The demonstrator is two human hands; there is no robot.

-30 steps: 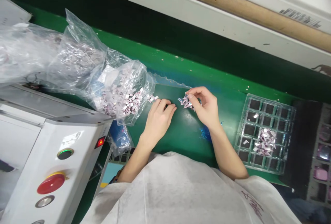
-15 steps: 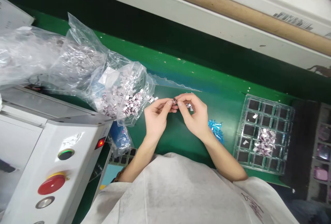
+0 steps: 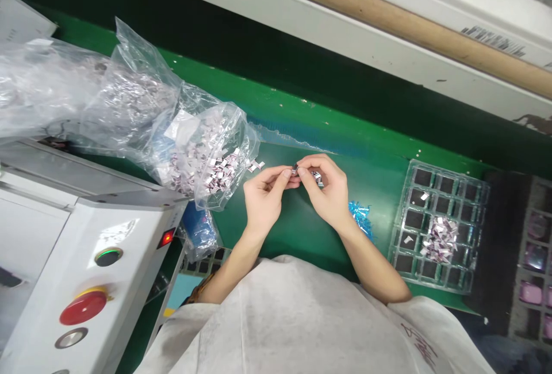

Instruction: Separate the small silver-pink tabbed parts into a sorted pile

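Observation:
Over the green table point(image 3: 297, 227), my left hand point(image 3: 265, 195) and my right hand point(image 3: 325, 190) meet fingertip to fingertip. Both pinch one small dark and silvery part point(image 3: 295, 168) between thumbs and forefingers; its details are too small to make out. Small whitish pieces point(image 3: 318, 178) lie just behind my right fingers, partly hidden. To the left, an open clear plastic bag point(image 3: 222, 170) spills many small silvery-white pieces, a few of them loose near my left hand. A heap of blue strips point(image 3: 361, 217) lies beside my right wrist.
A clear compartment tray point(image 3: 405, 207) at the right holds a pile of small white pieces point(image 3: 440, 239). More plastic bags point(image 3: 129, 98) extend to the far left. A grey machine with a red button point(image 3: 84, 306) fills the lower left. A white ledge point(image 3: 345, 23) crosses the top.
Both hands have shifted very slightly to the right, still pinching the small part together. Its dark end now shows a little more between the fingertips.

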